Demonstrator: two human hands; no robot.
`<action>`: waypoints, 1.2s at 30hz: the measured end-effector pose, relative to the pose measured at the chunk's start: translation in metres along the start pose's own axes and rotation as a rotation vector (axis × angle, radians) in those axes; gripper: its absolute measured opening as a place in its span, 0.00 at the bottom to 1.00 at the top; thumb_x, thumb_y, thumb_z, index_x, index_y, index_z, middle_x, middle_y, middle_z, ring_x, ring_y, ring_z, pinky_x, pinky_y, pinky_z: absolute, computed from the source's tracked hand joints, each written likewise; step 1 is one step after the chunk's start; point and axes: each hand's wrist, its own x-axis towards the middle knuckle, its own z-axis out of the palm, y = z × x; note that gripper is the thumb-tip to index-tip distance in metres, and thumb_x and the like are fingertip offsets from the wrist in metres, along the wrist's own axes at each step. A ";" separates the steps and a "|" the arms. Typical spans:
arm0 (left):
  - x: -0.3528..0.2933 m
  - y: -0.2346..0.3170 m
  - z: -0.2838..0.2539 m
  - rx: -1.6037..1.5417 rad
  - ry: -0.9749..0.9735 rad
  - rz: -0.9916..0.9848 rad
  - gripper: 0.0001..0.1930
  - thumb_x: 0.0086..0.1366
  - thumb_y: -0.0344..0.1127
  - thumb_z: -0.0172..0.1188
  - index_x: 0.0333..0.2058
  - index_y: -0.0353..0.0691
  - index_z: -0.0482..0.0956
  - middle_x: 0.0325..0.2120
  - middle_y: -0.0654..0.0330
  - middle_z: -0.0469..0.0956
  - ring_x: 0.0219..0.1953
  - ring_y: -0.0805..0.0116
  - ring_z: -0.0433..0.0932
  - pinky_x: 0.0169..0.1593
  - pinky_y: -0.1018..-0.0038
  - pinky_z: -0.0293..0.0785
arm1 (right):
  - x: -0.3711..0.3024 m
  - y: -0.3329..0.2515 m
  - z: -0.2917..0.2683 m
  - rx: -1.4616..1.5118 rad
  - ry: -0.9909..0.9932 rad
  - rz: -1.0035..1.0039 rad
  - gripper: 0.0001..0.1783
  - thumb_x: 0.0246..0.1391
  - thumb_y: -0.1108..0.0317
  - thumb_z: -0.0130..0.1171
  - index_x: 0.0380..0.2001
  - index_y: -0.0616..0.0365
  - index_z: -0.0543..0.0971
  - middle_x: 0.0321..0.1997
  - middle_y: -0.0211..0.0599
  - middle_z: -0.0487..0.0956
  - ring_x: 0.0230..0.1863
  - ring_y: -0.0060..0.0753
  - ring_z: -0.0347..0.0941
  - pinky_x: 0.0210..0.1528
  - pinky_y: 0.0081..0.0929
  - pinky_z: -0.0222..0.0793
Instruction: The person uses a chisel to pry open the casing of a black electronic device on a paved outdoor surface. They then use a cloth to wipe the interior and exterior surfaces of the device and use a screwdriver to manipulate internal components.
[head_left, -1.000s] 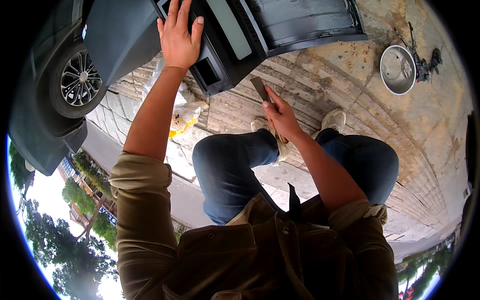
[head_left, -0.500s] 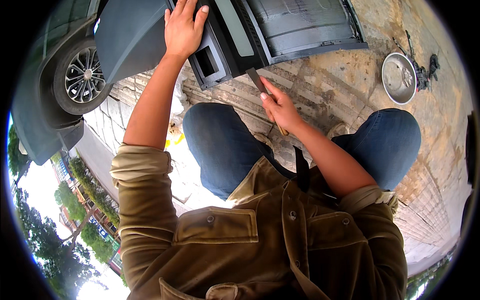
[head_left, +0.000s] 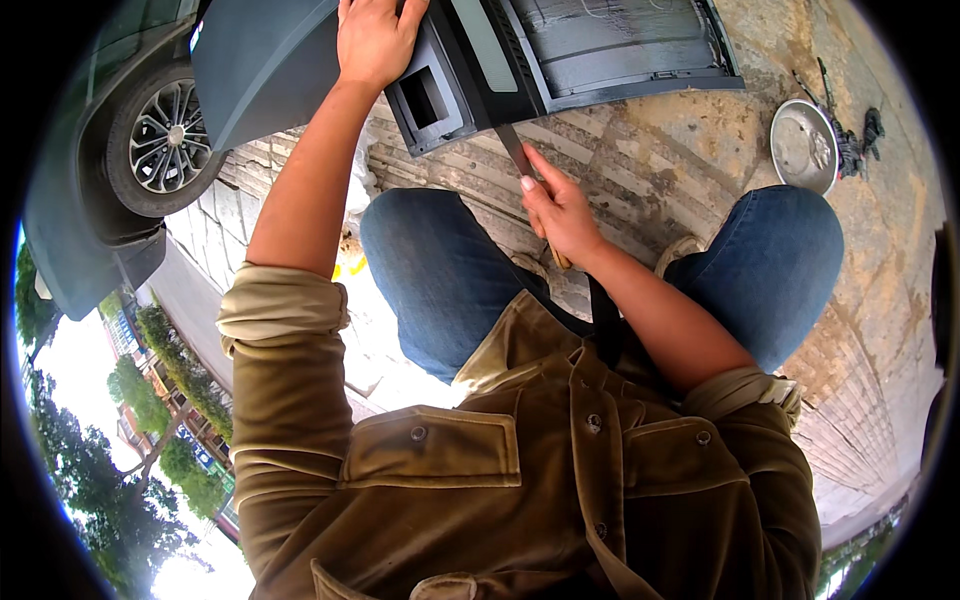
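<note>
A large dark grey and black plastic car panel (head_left: 467, 112) with a rectangular opening lies at the top of the view. My left hand (head_left: 377, 45) presses flat on it beside that opening, thumb spread; its fingertips are cut off by the frame edge. In my right hand (head_left: 565, 215) is a flat file (head_left: 515, 150) with a dark, narrow blade and a wooden handle (head_left: 561, 261). The blade points up and left, its far end at the panel's lower edge, where the tip is hidden from sight.
A parked dark car with a spoked wheel (head_left: 165, 138) stands at the left. To the right, a round metal bowl (head_left: 804, 148) holds small pieces, with black gloves (head_left: 855, 150) beside it. My bent knees (head_left: 450, 270) flank the worn, ribbed paving.
The file's end, seen in front of the panel's corner before, now disappears at its lower edge. My left hand stays on the panel, and the whole view has shifted slightly.
</note>
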 end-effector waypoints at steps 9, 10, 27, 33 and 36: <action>-0.001 0.001 0.004 0.022 0.028 0.016 0.24 0.68 0.45 0.47 0.61 0.45 0.64 0.63 0.51 0.58 0.64 0.50 0.58 0.66 0.51 0.49 | 0.006 0.007 0.016 -0.182 0.178 -0.083 0.30 0.61 0.59 0.54 0.62 0.63 0.63 0.23 0.27 0.71 0.23 0.16 0.61 0.27 0.19 0.60; -0.002 0.000 0.004 0.027 0.034 0.018 0.24 0.68 0.45 0.47 0.60 0.45 0.64 0.63 0.50 0.58 0.64 0.50 0.58 0.65 0.51 0.49 | 0.007 0.007 0.018 -0.228 0.193 -0.093 0.30 0.61 0.59 0.54 0.61 0.65 0.64 0.23 0.28 0.71 0.23 0.17 0.62 0.28 0.20 0.61; -0.008 0.002 0.004 0.036 0.067 0.027 0.23 0.68 0.45 0.47 0.59 0.45 0.66 0.63 0.50 0.59 0.62 0.48 0.60 0.65 0.50 0.51 | 0.031 -0.001 0.007 -0.504 0.095 -0.122 0.25 0.62 0.49 0.46 0.39 0.66 0.74 0.25 0.50 0.77 0.29 0.48 0.75 0.34 0.37 0.67; -0.006 0.004 0.000 0.005 0.050 0.003 0.23 0.67 0.45 0.48 0.58 0.44 0.67 0.62 0.50 0.60 0.62 0.49 0.60 0.65 0.51 0.50 | 0.017 -0.017 0.021 -0.562 0.132 -0.086 0.26 0.64 0.50 0.43 0.30 0.66 0.73 0.21 0.50 0.74 0.26 0.53 0.72 0.31 0.40 0.65; -0.005 0.004 0.001 -0.012 0.049 -0.011 0.23 0.67 0.45 0.49 0.58 0.44 0.68 0.62 0.50 0.60 0.62 0.50 0.60 0.65 0.51 0.50 | 0.012 -0.020 0.026 -0.617 0.158 -0.108 0.26 0.64 0.50 0.42 0.31 0.66 0.73 0.22 0.53 0.74 0.27 0.57 0.72 0.32 0.42 0.65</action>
